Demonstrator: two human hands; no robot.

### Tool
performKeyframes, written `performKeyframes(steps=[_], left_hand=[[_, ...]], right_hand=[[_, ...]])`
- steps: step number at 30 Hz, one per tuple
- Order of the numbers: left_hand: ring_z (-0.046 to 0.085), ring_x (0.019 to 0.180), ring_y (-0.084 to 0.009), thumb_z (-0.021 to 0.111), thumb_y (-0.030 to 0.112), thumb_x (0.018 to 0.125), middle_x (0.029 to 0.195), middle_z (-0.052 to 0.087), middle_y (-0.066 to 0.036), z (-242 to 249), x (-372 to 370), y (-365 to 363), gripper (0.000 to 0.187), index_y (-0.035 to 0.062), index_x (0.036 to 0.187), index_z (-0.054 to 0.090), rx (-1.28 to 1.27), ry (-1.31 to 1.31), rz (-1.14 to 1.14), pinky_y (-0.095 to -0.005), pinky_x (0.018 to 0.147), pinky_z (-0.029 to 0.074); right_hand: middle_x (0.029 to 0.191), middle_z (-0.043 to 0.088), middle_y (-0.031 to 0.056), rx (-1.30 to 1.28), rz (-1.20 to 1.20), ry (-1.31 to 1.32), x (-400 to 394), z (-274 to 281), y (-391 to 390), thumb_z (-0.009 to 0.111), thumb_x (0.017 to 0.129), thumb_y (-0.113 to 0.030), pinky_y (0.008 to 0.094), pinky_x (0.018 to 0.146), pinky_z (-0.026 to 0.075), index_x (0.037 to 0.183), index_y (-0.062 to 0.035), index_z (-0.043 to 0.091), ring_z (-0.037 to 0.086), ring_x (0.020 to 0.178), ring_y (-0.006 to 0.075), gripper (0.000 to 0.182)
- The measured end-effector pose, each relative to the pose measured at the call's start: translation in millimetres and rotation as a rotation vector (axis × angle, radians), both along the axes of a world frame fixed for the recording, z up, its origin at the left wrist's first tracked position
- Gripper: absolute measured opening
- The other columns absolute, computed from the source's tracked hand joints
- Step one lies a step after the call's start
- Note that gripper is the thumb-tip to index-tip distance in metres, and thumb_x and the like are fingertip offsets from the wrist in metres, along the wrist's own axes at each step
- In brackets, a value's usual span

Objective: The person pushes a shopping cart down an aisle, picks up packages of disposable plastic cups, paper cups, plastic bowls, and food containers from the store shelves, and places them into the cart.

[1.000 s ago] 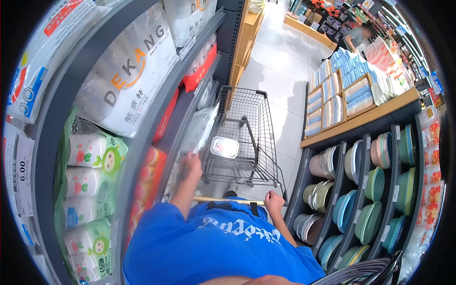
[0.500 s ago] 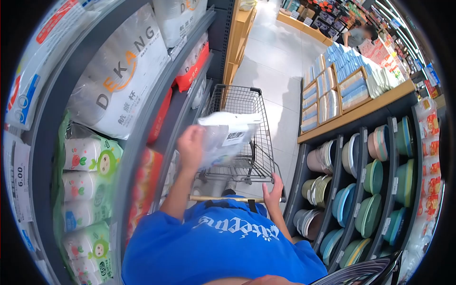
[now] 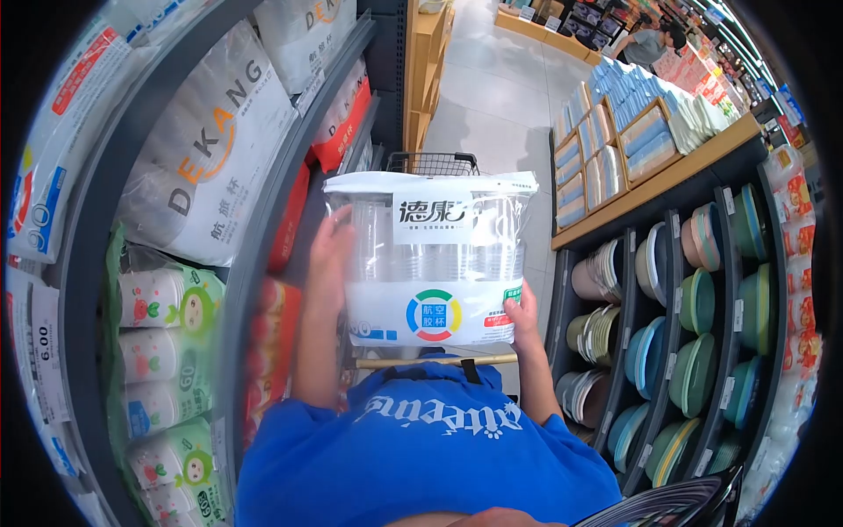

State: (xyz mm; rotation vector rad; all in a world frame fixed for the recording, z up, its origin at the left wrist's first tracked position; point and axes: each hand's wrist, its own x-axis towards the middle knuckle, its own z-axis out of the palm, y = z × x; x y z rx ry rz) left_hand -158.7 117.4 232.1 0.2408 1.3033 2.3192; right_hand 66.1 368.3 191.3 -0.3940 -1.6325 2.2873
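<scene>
1. The pack of clear plastic cups [image 3: 428, 259] was off the shelf and held upright at chest height, its printed face turned toward the camera.
2. The left hand [image 3: 329, 255] was closed on the pack's left edge; the hand was blurred, so the finger placement could not be read exactly.
3. The right hand [image 3: 522, 314] was closed on the pack's lower right corner, thumb on the front face.
4. The pack lay between the two hands, directly above the wooden handle [image 3: 436, 360] of the shopping cart [image 3: 433, 162].
5. Judged from this position, the pick from the shelf was complete; the pack was not yet in the cart, whose basket was mostly hidden behind it.
6. The shelf on the left [image 3: 263, 220] carried large bagged goods and stacks of printed paper cups [image 3: 167, 351]. Racks of coloured bowls [image 3: 694, 325] stood on the right.
</scene>
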Motion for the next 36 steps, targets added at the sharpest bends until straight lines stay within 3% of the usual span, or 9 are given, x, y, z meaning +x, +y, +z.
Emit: performKeyframes(steps=[3, 7, 19, 24, 30, 34, 36], left_hand=[[0.057, 0.121, -0.0178, 0.063, 0.02, 0.097, 0.133, 0.058, -0.013, -15, 15, -7, 0.061, -0.0034, 0.147, 0.036, -0.203, 0.013, -0.065, -0.0293, 0.1, 0.046], [0.053, 0.124, -0.0178, 0.066, 0.019, 0.093, 0.134, 0.056, -0.013, -14, 23, -21, 0.062, -0.0039, 0.145, 0.041, -0.135, 0.08, -0.322, -0.032, 0.106, 0.04], [0.056, 0.118, -0.0152, 0.065, 0.033, 0.096, 0.13, 0.058, -0.011, -8, 39, -19, 0.065, -0.0052, 0.144, 0.042, -0.025, 0.175, -0.196, -0.0292, 0.1, 0.044], [0.059, 0.115, -0.0162, 0.058, 0.036, 0.101, 0.131, 0.059, -0.012, -11, 45, -16, 0.062, -0.0057, 0.144, 0.04, 0.048, 0.119, -0.132, -0.0299, 0.097, 0.048], [0.062, 0.118, -0.0211, 0.05, 0.045, 0.103, 0.131, 0.059, -0.015, -18, 42, -18, 0.065, -0.0055, 0.143, 0.038, 0.048, 0.092, -0.123, -0.0352, 0.1, 0.052], [0.064, 0.115, -0.0208, 0.049, 0.048, 0.103, 0.131, 0.059, -0.015, -20, 43, -17, 0.067, -0.0051, 0.142, 0.039, 0.046, 0.046, -0.101, -0.0347, 0.097, 0.054], [0.061, 0.117, -0.0214, 0.047, 0.04, 0.105, 0.13, 0.059, -0.015, -20, 42, -19, 0.059, -0.0042, 0.143, 0.041, 0.048, 0.022, -0.119, -0.035, 0.098, 0.051]], right_hand=[[0.129, 0.058, 0.0167, -0.106, -0.094, 0.045, -5, 8, -5, 0.065, 0.092, -0.027, 0.0329, 0.095, 0.052, 0.143, 0.004, 0.037, 0.062, 0.114, 0.0216, 0.066], [0.129, 0.058, 0.0169, -0.173, -0.196, 0.1, -7, 17, -3, 0.061, 0.096, -0.032, 0.0337, 0.094, 0.054, 0.141, 0.0034, 0.039, 0.063, 0.113, 0.0216, 0.061], [0.127, 0.06, 0.0155, -0.279, -0.232, 0.037, -1, 19, -4, 0.051, 0.103, -0.033, 0.0344, 0.093, 0.055, 0.138, 0.0007, 0.042, 0.065, 0.111, 0.0207, 0.049], [0.13, 0.058, 0.0159, -0.296, -0.198, 0.052, 8, 21, -4, 0.048, 0.105, -0.032, 0.0354, 0.096, 0.054, 0.142, 0.0007, 0.038, 0.064, 0.114, 0.0214, 0.05], [0.136, 0.055, 0.0174, -0.259, -0.135, 0.106, 10, 37, -13, 0.054, 0.102, -0.036, 0.0362, 0.1, 0.051, 0.149, 0.002, 0.03, 0.061, 0.12, 0.0226, 0.064], [0.13, 0.059, 0.0147, -0.241, -0.126, 0.17, 11, 43, -19, 0.052, 0.103, -0.039, 0.0385, 0.097, 0.053, 0.141, -0.0017, 0.039, 0.064, 0.115, 0.0232, 0.055], [0.13, 0.059, 0.0154, -0.245, -0.111, 0.177, 11, 45, -19, 0.055, 0.101, -0.039, 0.0385, 0.097, 0.053, 0.142, -0.0009, 0.038, 0.064, 0.115, 0.0235, 0.058]])
